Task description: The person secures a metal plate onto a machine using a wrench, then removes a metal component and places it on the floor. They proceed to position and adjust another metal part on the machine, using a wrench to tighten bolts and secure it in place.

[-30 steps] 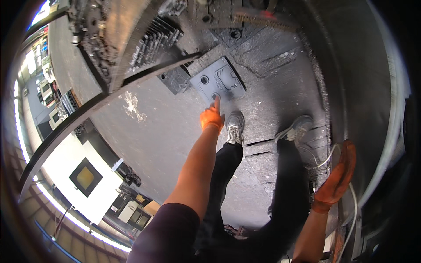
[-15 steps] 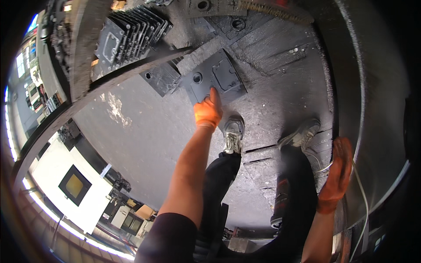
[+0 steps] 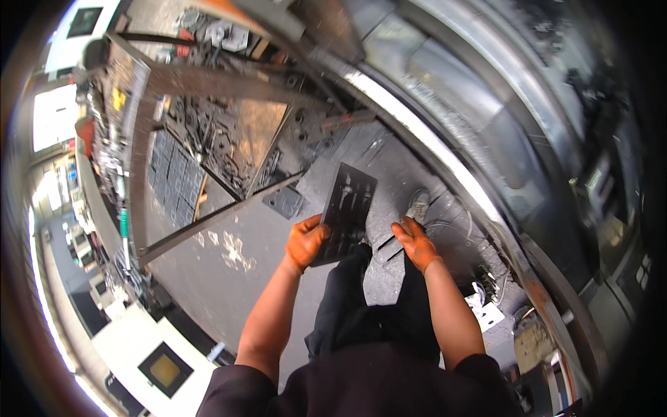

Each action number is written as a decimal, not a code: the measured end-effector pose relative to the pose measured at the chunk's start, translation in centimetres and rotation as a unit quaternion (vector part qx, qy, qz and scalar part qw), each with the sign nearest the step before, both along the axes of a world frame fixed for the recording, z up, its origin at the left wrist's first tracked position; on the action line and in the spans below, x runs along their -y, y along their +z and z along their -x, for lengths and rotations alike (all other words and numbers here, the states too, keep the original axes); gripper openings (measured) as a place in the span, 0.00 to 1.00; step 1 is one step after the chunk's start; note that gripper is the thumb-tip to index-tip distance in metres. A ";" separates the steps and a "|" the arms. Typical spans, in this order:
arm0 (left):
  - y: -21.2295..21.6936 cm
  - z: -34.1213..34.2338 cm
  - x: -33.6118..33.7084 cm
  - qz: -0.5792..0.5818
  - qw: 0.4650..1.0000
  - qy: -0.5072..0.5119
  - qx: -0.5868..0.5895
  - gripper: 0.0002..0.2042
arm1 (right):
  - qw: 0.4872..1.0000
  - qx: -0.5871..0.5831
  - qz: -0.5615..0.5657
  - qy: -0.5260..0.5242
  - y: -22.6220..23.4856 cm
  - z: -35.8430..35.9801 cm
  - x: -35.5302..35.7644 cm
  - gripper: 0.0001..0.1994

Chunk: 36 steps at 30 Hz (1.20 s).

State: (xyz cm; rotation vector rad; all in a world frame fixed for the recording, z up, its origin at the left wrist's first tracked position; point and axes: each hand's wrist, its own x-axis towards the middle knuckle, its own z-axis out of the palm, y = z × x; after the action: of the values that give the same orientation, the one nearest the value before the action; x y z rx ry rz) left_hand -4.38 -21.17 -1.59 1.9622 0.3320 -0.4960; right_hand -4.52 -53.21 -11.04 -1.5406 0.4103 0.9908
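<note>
The dark rectangular metal plate point(image 3: 342, 226) conceals its own reverse face, the grip behind it of the orange-gloved left hand point(image 3: 304, 244), and the left foot. Curved grey machine panels point(image 3: 479, 90) are blurred; heaped dark metal parts point(image 3: 201, 128) are too small to identify.

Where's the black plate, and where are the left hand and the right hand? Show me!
Plate point(image 3: 347, 218): head view, on the middle of its dark face.
Left hand point(image 3: 303, 243): head view, on the middle of its orange glove.
Right hand point(image 3: 417, 247): head view, on the middle of its orange glove.
</note>
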 end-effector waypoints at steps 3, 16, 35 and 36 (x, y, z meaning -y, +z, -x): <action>11.0 -4.4 3.5 0.045 0.992 -0.114 0.040 0.10 | 0.945 -0.117 -0.237 -0.190 9.3 -4.2 3.3 0.29; 24.6 -27.5 20.4 0.358 0.903 -0.223 -0.082 0.28 | 0.786 0.582 0.026 -0.206 30.7 -9.5 20.2 0.18; 8.7 -32.4 19.7 0.238 0.954 -0.015 -0.184 0.21 | 0.554 0.299 -0.169 -0.759 31.3 -43.4 47.9 0.12; 8.0 -32.7 19.9 0.260 0.949 -0.010 -0.180 0.20 | 0.545 0.287 -0.182 -0.767 30.1 -45.1 49.2 0.13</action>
State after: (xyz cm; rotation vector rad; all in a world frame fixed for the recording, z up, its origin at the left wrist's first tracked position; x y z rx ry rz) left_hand 28.36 -41.09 6.41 1.3604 0.3660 -0.8643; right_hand 40.63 -102.40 19.07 -0.5113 0.7600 -0.8073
